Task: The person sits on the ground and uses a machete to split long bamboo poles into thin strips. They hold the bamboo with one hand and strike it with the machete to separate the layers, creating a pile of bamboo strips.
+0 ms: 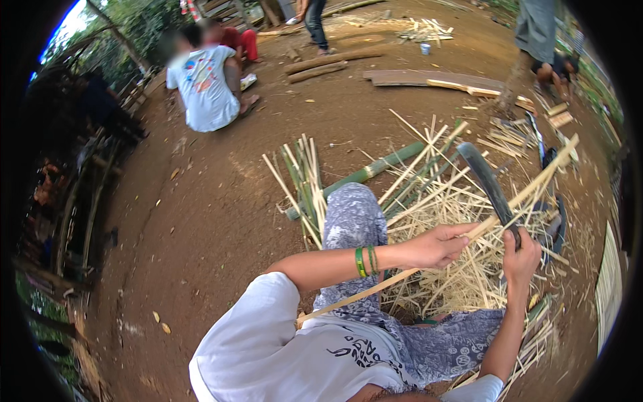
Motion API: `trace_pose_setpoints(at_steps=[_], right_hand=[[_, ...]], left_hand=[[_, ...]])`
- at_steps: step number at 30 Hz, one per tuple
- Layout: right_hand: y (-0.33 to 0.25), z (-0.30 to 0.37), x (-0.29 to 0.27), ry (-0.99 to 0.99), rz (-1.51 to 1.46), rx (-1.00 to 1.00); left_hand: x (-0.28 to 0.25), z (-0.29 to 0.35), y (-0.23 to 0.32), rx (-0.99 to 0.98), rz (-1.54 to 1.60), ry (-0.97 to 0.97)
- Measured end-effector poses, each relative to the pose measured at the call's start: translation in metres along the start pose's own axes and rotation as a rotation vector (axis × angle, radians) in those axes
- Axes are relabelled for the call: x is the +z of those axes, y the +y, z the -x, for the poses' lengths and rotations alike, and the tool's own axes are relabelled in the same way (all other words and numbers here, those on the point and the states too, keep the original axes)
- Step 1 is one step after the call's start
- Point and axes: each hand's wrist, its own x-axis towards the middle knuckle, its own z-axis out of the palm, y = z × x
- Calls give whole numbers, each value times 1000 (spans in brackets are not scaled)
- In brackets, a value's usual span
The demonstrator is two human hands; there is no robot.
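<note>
Sits low, two knees bent, using two hands. With the left hand, holds one long pale strip, fingers closed around it. With the right hand, holds one big knife by its black handle, fingers wrapped tight. Has the long pale strip slanting from the lap, over the heap, to the far right. Crosses it with the dark, bent blade, just past the left hand. Cannot tell: cutting in, or only touching.

Wears at least two green bands on the left wrist, one white shirt and one pair of gray pants with a pattern.

In front, one big messy heap of shavings, too many to count. Beside the raised left knee, one bundle of sticks, some pale and some green. Behind that knee, one thick green pole on the brown dirt.

Farther off, two brown logs close together, one wide board, and one small cup near one pile of pale pieces. Also two sitting people, one in a light shirt and one in red pants. At the far right, one crouching person in dark clothes.
</note>
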Motion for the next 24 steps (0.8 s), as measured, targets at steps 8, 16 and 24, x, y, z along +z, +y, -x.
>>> trace_pose_setpoints(at_steps=[8,16,24], right_hand=[[-43,18,28,-38,-71,-150],[-36,-5,41,-21,-138,-285],[21,-40,25,96,-110,11]], left_hand=[[5,-4,15,133,26,137],[5,25,27,98,18,146],[28,62,26,65,-335,174]])
